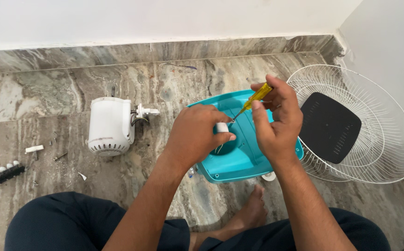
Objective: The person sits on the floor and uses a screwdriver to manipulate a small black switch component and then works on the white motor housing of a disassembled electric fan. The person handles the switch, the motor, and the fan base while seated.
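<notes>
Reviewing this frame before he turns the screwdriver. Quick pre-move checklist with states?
1. Right hand grips the yellow-handled screwdriver: ok.
2. Left hand fingers hold the small white part at the teal fan base: ok.
3. Tip seated on a screw: cannot tell, too small.
4. Base braced against sliding: cannot tell.
5. White motor housing and wire grille lie apart from the hands: ok.

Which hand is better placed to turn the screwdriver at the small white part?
Probably the right hand: it grips the yellow screwdriver, whose tip meets the white part. The left hand pinches that part over the teal base.
</notes>
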